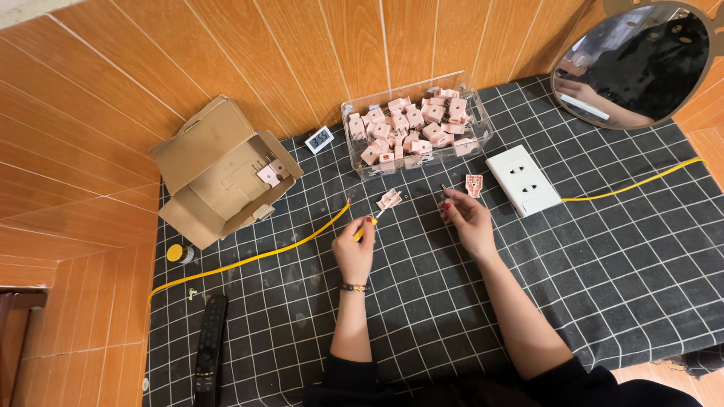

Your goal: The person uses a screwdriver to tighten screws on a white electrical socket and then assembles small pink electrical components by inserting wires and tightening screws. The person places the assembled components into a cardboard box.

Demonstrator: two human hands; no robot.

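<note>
While the left hand (pixel 354 245) pinches a yellow screwdriver (pixel 369 227) at the pink part (pixel 389 200) (mid-frame), the right hand (pixel 466 218), pinching a screw (pixel 443 189), should stay steady.

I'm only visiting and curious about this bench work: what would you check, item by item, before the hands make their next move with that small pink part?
1. Tool in hand: the left hand grips a yellow-handled screwdriver whose tip points at the pink part. Ok.
2. Part steady: the pink part lies loose on the checked mat and no hand pins it. Not ok.
3. Small piece: the right hand pinches something tiny at its fingertips; what it is, cannot tell.
4. Supply: the clear bin holds many more pink parts. Ok.
5. Clutter: the yellow wire ends near the left hand, and a white socket plate lies beside the right. Probably ok.
</note>
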